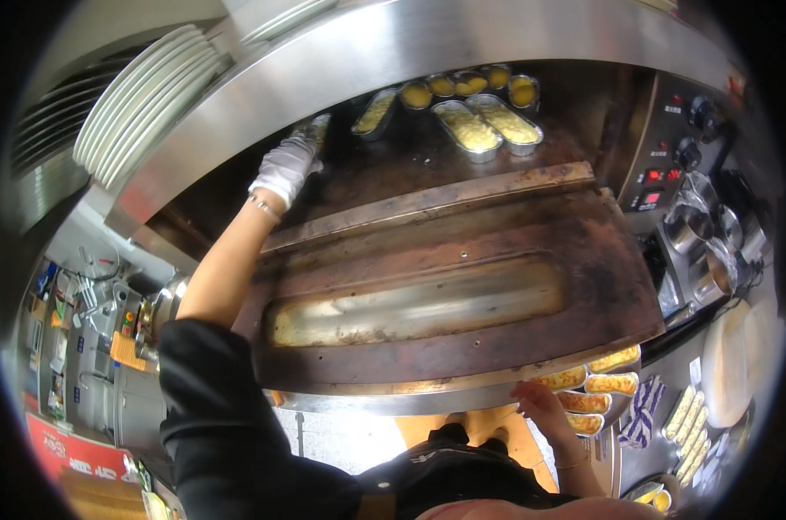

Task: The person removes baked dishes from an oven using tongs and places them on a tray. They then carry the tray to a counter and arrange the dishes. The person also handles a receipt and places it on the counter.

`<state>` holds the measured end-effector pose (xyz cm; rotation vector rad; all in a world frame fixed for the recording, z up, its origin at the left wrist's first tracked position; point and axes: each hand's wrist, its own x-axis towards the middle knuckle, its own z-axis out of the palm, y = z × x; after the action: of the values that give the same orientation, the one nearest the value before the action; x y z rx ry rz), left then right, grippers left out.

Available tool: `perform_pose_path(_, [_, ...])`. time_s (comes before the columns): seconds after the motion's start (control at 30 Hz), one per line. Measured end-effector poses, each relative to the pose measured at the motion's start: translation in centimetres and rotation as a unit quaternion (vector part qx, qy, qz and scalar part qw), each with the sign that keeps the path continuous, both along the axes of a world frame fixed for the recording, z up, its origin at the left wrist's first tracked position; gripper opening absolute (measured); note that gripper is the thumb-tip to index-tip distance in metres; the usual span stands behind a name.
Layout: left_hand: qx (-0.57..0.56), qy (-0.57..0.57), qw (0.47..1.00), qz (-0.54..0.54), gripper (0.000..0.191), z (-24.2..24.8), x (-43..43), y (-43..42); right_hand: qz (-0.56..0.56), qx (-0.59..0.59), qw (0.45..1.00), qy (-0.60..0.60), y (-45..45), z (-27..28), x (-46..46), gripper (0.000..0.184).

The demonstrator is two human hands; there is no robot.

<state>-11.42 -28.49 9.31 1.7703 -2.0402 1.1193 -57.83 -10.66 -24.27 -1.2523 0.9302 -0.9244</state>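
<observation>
My left hand point(286, 168), in a white glove, reaches deep into the oven. Its fingers are closed around a narrow foil tray point(320, 129) at the oven's left side; the glove covers part of that tray. Farther right on the oven floor stand another long foil tray point(375, 116) and a pair of foil trays point(468, 130) with a pale yellow topping. Round foil cups point(416, 95) with yellow filling sit behind them. My right hand point(540, 408) is bare, near the front edge of the lowered oven door point(419, 312), beside browned foil trays point(581, 403). Its grip is unclear.
A control panel point(666, 143) with knobs and lit red switches borders the oven. White plates point(149, 107) are stacked at upper left. Metal pots point(689, 224), a striped cloth point(641, 413) and several filled long trays point(684, 416) stand or lie at right.
</observation>
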Motion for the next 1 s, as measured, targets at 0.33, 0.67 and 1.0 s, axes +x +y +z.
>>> perform_pose_path(0.33, [0.086,0.050,0.977,-0.187,0.030,-0.6,-19.3,-1.5,-0.016,-0.004,1.000,0.004,1.9,1.6,-0.3,0.033])
perform_pose_path(0.67, [0.014,0.028,0.973,-0.228,0.027,-2.8,-13.0,10.1,0.016,-0.017,1.000,0.017,3.2,2.0,-1.3,0.032])
perform_pose_path(1.0, [0.095,0.028,0.994,-0.054,0.022,-4.1,2.5,9.5,0.073,-0.038,0.994,0.076,2.4,3.4,3.3,0.030])
